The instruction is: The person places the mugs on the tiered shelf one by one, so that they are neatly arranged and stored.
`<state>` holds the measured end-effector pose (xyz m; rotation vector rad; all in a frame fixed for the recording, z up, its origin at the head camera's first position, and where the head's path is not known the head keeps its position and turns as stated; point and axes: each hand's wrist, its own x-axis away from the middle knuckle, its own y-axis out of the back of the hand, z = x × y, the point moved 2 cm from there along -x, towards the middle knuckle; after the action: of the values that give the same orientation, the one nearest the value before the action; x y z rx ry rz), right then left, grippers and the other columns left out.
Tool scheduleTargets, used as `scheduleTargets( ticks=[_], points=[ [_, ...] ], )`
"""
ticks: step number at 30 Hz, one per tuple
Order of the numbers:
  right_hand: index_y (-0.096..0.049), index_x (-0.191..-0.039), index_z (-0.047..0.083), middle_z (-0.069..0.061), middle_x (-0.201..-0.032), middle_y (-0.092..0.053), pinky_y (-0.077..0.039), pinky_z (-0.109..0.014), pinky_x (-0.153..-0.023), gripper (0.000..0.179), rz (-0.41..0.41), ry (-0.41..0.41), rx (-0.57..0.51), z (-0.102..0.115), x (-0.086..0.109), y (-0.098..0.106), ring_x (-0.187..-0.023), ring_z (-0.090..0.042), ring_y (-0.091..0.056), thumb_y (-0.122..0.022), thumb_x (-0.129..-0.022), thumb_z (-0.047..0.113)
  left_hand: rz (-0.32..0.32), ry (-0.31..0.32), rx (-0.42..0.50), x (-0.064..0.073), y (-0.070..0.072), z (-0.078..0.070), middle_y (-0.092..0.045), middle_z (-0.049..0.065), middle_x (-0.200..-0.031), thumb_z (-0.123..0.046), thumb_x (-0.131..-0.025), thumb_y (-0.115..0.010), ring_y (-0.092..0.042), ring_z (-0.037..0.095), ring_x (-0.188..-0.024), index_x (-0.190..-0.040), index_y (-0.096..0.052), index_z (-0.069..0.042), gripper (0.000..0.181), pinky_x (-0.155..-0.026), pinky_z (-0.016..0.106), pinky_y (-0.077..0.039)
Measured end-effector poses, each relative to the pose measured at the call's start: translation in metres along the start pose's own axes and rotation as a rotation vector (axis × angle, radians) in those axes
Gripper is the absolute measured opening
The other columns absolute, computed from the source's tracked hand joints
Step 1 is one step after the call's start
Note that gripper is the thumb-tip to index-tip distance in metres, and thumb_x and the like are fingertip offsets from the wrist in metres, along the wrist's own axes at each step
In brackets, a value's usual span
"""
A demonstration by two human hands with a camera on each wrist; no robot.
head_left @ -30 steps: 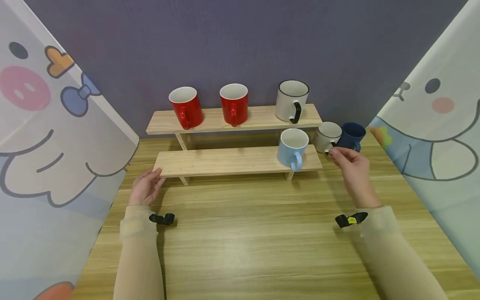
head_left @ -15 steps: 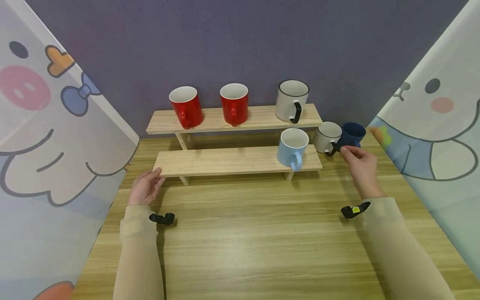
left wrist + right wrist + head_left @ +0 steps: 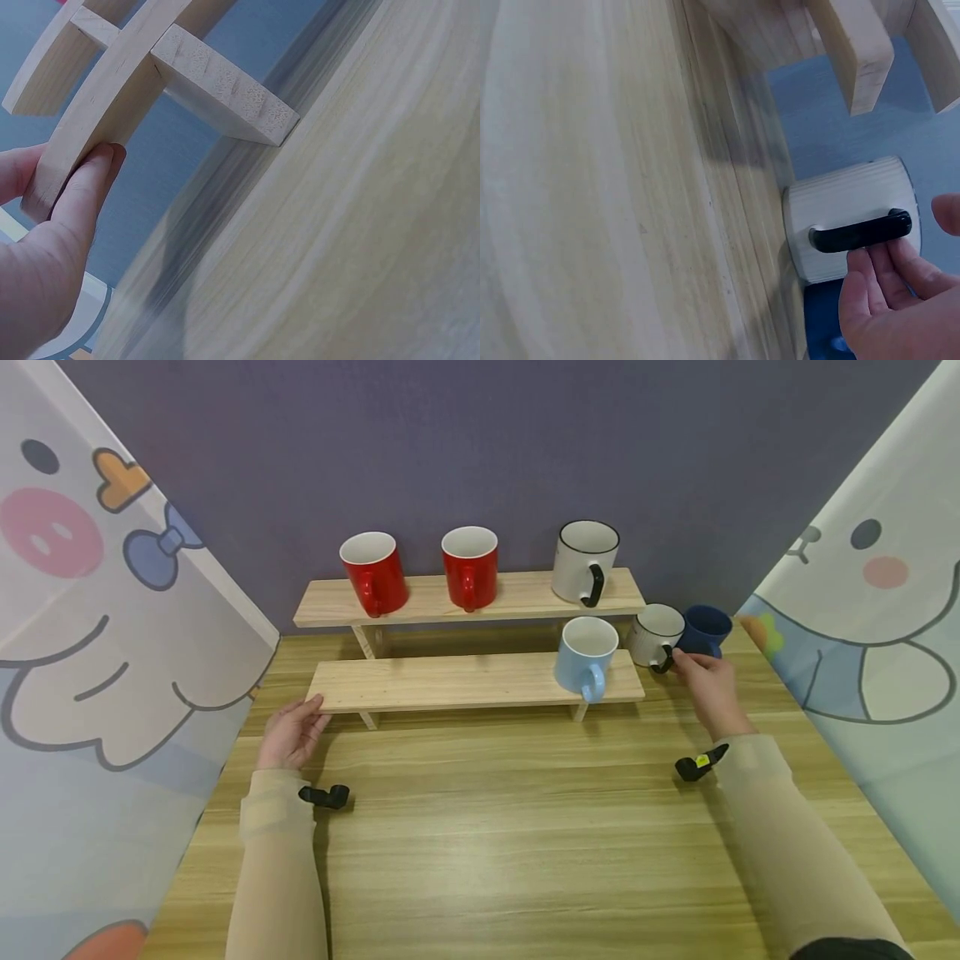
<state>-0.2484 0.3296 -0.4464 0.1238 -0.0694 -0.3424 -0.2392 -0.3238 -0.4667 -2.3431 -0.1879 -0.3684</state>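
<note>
My left hand (image 3: 294, 735) grips the left end of the lower wooden shelf (image 3: 427, 681), thumb on top and fingers beneath; the left wrist view shows this hold on the board's end (image 3: 46, 176). My right hand (image 3: 708, 689) is at a white ribbed mug (image 3: 647, 639) on the table. In the right wrist view its fingertips (image 3: 860, 262) meet the side of the mug's black handle (image 3: 859, 231), and the thumb (image 3: 946, 213) stands apart from it. A dark blue mug (image 3: 707, 628) stands beside the white one, partly behind my right hand.
On the upper shelf (image 3: 525, 585) stand two red mugs (image 3: 375, 581) and a white mug with a black handle (image 3: 581, 564). A light blue mug (image 3: 583, 656) sits at the lower shelf's right end. Printed side panels (image 3: 885, 610) and a grey back wall (image 3: 480, 443) enclose the wooden table (image 3: 480, 827).
My right hand first drew back to the right from the white mug's handle, then came back to it. The left hand keeps its hold on the shelf. The mugs have stayed in place.
</note>
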Motion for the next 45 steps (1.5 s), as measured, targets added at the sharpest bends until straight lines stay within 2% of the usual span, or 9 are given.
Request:
scheduleTargets(
  ticks=[5, 12, 16, 20, 24, 28, 32, 36, 45],
  points=[
    [-0.049, -0.131, -0.023, 0.000, -0.098, -0.065, -0.055, -0.012, -0.083, 0.059, 0.016, -0.004, -0.046, -0.003, -0.008, -0.003, -0.092, -0.010, -0.062, -0.064, -0.103, 0.027, -0.009, 0.003, -0.007, 0.000, -0.001, 0.000, -0.069, 0.016, -0.101, 0.006, -0.101, -0.060, -0.071, 0.021, -0.091, -0.108, -0.062, 0.005, 0.008, -0.097, 0.024, -0.051],
    [-0.056, -0.128, -0.018, -0.002, -0.108, -0.062, -0.055, -0.015, -0.084, 0.054, 0.037, 0.025, 0.059, -0.008, -0.019, -0.005, -0.097, -0.011, -0.059, -0.061, -0.105, 0.030, -0.007, -0.003, -0.002, 0.000, 0.000, 0.000, -0.069, 0.017, -0.100, 0.006, -0.101, -0.060, -0.071, 0.022, -0.091, -0.106, -0.064, 0.006, 0.007, -0.096, 0.025, -0.052],
    [-0.067, -0.117, -0.014, -0.005, -0.104, -0.069, -0.055, -0.021, -0.085, 0.038, 0.077, 0.049, -0.018, -0.011, -0.024, -0.005, -0.098, -0.013, -0.061, -0.059, -0.106, 0.022, -0.006, -0.003, -0.011, 0.001, 0.001, 0.001, -0.069, 0.016, -0.099, 0.006, -0.101, -0.060, -0.072, 0.021, -0.090, -0.106, -0.064, 0.005, 0.007, -0.096, 0.025, -0.052],
    [-0.066, -0.116, -0.017, -0.001, -0.095, -0.072, -0.055, -0.020, -0.082, 0.036, 0.090, 0.063, -0.080, -0.015, -0.028, -0.006, -0.095, -0.014, -0.063, -0.056, -0.107, 0.018, -0.012, -0.004, -0.014, 0.000, 0.000, 0.001, -0.069, 0.017, -0.100, 0.006, -0.101, -0.060, -0.072, 0.022, -0.092, -0.107, -0.063, 0.005, 0.007, -0.096, 0.025, -0.052],
    [-0.062, -0.120, -0.020, 0.005, -0.093, -0.072, -0.054, -0.018, -0.078, 0.041, 0.095, 0.086, -0.016, -0.016, -0.030, -0.007, -0.095, -0.011, -0.062, -0.056, -0.108, 0.019, 0.002, -0.008, -0.005, -0.001, -0.001, 0.001, -0.069, 0.018, -0.102, 0.007, -0.101, -0.059, -0.071, 0.022, -0.093, -0.109, -0.062, 0.006, 0.008, -0.098, 0.025, -0.050],
    [-0.070, -0.115, -0.012, 0.006, -0.096, -0.072, -0.052, -0.020, -0.080, 0.036, 0.124, 0.099, 0.026, -0.012, -0.027, -0.009, -0.097, -0.011, -0.061, -0.055, -0.108, 0.020, 0.011, -0.010, -0.003, 0.000, -0.001, 0.001, -0.069, 0.017, -0.102, 0.007, -0.101, -0.059, -0.071, 0.022, -0.093, -0.108, -0.062, 0.006, 0.008, -0.098, 0.026, -0.050],
    [-0.073, -0.106, -0.009, -0.003, -0.097, -0.073, -0.053, -0.023, -0.084, 0.028, 0.162, 0.099, -0.074, -0.003, -0.021, -0.013, -0.099, -0.017, -0.062, -0.054, -0.108, 0.011, -0.002, -0.008, -0.008, 0.000, -0.001, 0.000, -0.070, 0.017, -0.101, 0.006, -0.101, -0.060, -0.072, 0.022, -0.092, -0.108, -0.062, 0.005, 0.008, -0.097, 0.026, -0.051],
    [-0.070, -0.107, -0.015, -0.005, -0.094, -0.073, -0.054, -0.024, -0.085, 0.027, 0.171, 0.098, -0.146, -0.001, -0.020, -0.015, -0.097, -0.018, -0.063, -0.052, -0.107, 0.005, -0.010, -0.013, -0.015, 0.001, -0.002, 0.000, -0.069, 0.017, -0.101, 0.006, -0.101, -0.060, -0.072, 0.022, -0.093, -0.110, -0.060, 0.005, 0.010, -0.097, 0.026, -0.051],
    [-0.065, -0.113, -0.018, -0.002, -0.094, -0.073, -0.055, -0.019, -0.083, 0.031, 0.139, 0.114, -0.190, -0.018, -0.030, -0.015, -0.092, -0.013, -0.064, -0.053, -0.108, 0.010, -0.012, -0.015, -0.028, 0.000, -0.001, 0.000, -0.067, 0.016, -0.102, 0.006, -0.101, -0.060, -0.070, 0.021, -0.092, -0.113, -0.058, 0.005, 0.013, -0.097, 0.025, -0.051]
  ],
)
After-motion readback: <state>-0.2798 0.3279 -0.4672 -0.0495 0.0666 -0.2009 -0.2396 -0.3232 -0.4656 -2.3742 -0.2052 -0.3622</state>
